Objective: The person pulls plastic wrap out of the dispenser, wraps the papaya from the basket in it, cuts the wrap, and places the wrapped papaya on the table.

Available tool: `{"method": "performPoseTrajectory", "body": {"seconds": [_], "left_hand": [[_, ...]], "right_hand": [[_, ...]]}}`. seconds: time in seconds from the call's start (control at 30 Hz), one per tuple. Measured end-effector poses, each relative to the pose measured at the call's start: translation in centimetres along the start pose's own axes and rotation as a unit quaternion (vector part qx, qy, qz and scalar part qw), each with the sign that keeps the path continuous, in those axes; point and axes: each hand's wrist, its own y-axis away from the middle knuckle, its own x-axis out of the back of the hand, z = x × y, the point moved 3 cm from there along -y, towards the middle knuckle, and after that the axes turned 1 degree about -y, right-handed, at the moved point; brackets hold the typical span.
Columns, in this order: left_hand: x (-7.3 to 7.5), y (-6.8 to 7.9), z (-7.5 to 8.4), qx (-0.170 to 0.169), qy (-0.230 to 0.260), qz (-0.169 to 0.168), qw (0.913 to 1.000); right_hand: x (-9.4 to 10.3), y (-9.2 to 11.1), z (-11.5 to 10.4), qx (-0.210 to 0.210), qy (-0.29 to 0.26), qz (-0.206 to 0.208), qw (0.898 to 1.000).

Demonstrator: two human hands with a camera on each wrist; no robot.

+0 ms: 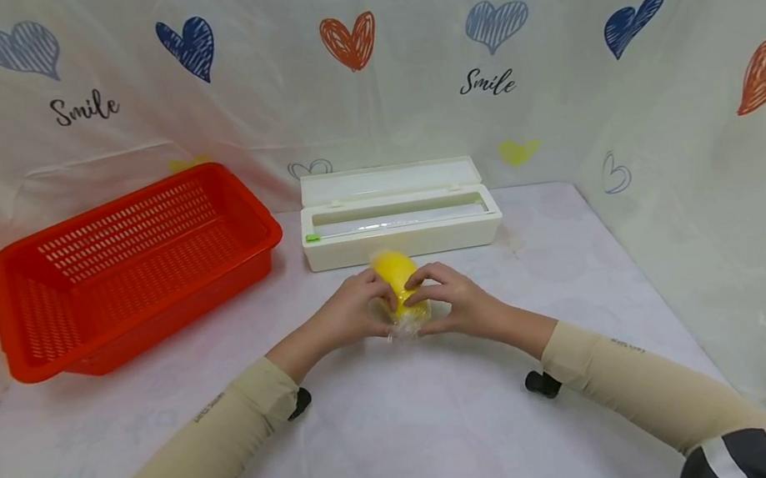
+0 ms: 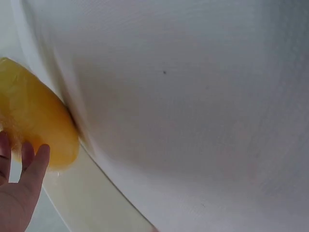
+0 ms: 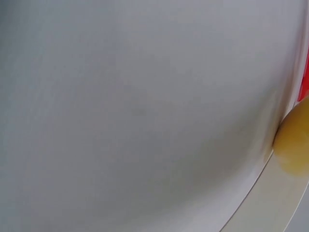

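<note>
A smooth yellow oval thing (image 1: 394, 269), wrapped in clear plastic film, stands between both hands in the head view. Bunched, crinkled film (image 1: 408, 323) shows at its near end. From the left, my left hand (image 1: 357, 308) pinches the wrapped thing with curled fingers. My right hand (image 1: 457, 300) grips it from the other side, its fingers bent over the surface and the thumb low by the film. In the left wrist view, fingers lie against the yellow thing (image 2: 43, 116). Only part of the yellow thing (image 3: 293, 140) enters the right wrist view, where no hand shows.
Just beyond the hands stands a white cling film dispenser (image 1: 402, 244) with its lid raised and a green slider at the left. A red plastic basket (image 1: 167, 309) is at the back left. The white-covered table (image 1: 423, 435) meets a heart-printed sheet behind.
</note>
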Motion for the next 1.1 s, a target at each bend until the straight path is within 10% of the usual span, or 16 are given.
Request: {"method": "performPoseTrajectory", "body": {"seconds": [0.33, 0.73, 1.1], "left_hand": [[-0.1, -0.5, 0.0, 0.007, 0.004, 0.004, 1.0], [-0.7, -1.3, 0.6, 0.025, -0.029, 0.031, 0.9988], [-0.4, -1.5, 0.4, 0.026, -0.019, 0.038, 0.9987]], "right_hand": [[0.5, -0.1, 1.1, -0.008, 0.037, -0.024, 0.999], [0.2, 0.2, 1.6, -0.111, -0.057, 0.016, 0.992], [0.7, -0.6, -1.4, -0.118, -0.083, 0.02, 0.989]]}}
